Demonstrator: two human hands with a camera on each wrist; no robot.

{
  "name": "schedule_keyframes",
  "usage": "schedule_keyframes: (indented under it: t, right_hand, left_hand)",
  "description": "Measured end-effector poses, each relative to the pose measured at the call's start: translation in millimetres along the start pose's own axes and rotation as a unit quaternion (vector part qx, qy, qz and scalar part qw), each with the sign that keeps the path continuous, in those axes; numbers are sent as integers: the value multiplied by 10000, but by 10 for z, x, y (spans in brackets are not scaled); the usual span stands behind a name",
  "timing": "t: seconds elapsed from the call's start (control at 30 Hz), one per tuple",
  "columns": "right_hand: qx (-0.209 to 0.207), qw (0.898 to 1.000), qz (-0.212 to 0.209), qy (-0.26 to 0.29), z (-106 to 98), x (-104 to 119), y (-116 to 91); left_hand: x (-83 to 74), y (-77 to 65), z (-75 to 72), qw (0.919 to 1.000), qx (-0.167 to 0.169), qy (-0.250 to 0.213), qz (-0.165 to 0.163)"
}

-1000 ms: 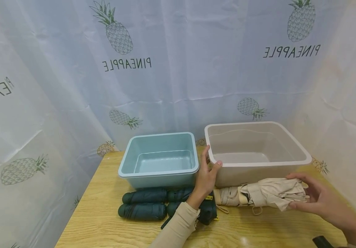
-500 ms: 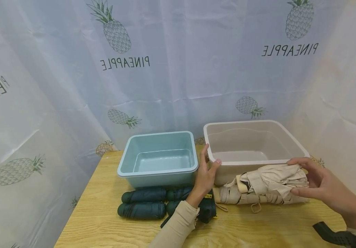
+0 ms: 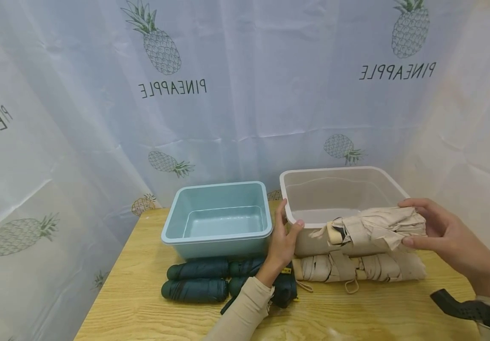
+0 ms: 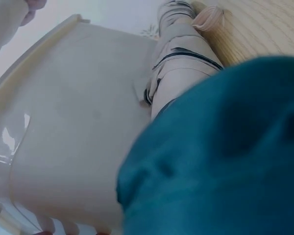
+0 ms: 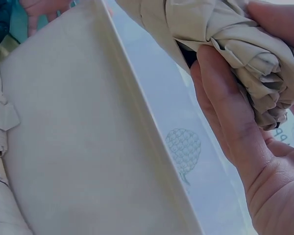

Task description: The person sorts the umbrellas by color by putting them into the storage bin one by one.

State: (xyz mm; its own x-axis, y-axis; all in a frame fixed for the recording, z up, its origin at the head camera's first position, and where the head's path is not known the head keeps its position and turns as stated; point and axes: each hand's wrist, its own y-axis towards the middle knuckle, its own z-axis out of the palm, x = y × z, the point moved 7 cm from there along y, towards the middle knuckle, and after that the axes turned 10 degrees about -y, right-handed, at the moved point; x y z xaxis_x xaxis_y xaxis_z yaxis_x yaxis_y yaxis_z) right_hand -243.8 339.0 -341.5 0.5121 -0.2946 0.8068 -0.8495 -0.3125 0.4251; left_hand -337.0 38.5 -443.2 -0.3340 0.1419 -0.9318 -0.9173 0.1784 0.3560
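Note:
A folded beige umbrella [image 3: 375, 227] is held by its bunched canopy end in my right hand [image 3: 445, 232], thumb below and fingers above. It hangs level in front of the beige bin [image 3: 313, 240], overlapping its front rim. Its pale handle end points left. The right wrist view shows the gathered fabric [image 5: 264, 73] between fingers and thumb. My left hand [image 3: 282, 244] grips the bin at its front left corner, the thumb on the rim and the fingers along the left side. Below the bin, folded beige umbrellas [image 3: 394, 267] lie in a row on the table.
A light blue bin [image 3: 223, 240] stands left of the beige one. Several folded dark green umbrellas [image 3: 195, 290] lie before it, partly hidden by my left forearm. A black strap-like piece [image 3: 454, 305] sits by my right wrist. A printed curtain [image 3: 249, 94] hangs behind.
My right hand has lifted the beige umbrella from the row on the table up to the bin's rim, uncovering the umbrellas beneath. The left hand has stayed on the bin's corner.

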Motion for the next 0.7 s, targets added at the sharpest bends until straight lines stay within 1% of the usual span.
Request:
schedule_keyframes:
  t: [0.07,0.1,0.2,0.4,0.53,0.7]
  right_hand:
    - [-11,10000,27,91,-21,5,35]
    - [45,9997,-3,251,-28,12,58]
    - [159,9987,29,487,-56,28,127]
    - [117,9961,139,863,-150,31,271]
    - [51,9954,385,881,-201,23,382]
    - [-39,9942,805,718,-250,-6,533]
  left_hand:
    - [-2,-4,-1,10000,10,8,-10]
    - [-3,-6,0,10000,16,5,-9]
    - [-1,-7,1,10000,14,29,-12]
    - [4,0,3,10000,7,2,-25]
    - [11,4,1,10000,-11,-31,-35]
    - [28,5,4,10000,-30,-35,-50]
